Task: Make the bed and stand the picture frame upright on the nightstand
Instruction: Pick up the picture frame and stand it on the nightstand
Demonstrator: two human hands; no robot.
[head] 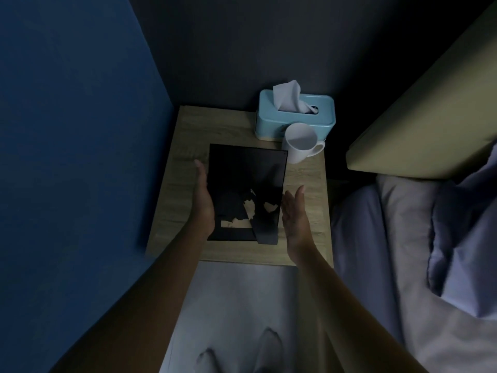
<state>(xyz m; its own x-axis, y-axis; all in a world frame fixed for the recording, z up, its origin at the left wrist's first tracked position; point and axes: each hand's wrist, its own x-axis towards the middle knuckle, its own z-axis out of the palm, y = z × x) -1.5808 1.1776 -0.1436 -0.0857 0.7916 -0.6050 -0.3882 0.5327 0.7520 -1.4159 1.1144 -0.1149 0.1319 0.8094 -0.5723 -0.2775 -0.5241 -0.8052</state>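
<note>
- The frame (246, 195) lies flat, back side up, on the centre of the table (188, 135); its dark rectangular back carries a hinged stand flap near the front right corner.
- The left hand (203, 203) sits along the left edge of the frame, palm turned inward, fingers (200, 170) extended and together; contact with the edge appears likely but cannot be confirmed in the dim light.
- The right hand (294, 216) is set just beside the right edge of the frame, palm inward, fingers (298, 195) straight and spread open, gripping nothing.
- Table surface: light wood grain, square top, straight edges. A bare strip remains to the left of the frame and along the front edge.
- The mug (300, 142), white and smooth, stands at the far right corner of the frame, touching or nearly touching it; its handle points right.
- The tissue box (295, 115), pale blue with rounded corners, stands directly behind the mug at the rear of the table; a white tissue (287, 99) projects from the slot.
- The blue wall (80, 130) bounds the table on the left; a dark wall closes the rear.
- The bed (403, 265) lies to the right of the table, with a padded tan headboard (430, 103) and rumpled grey-blue bedding (462, 224), soft and creased.
</note>
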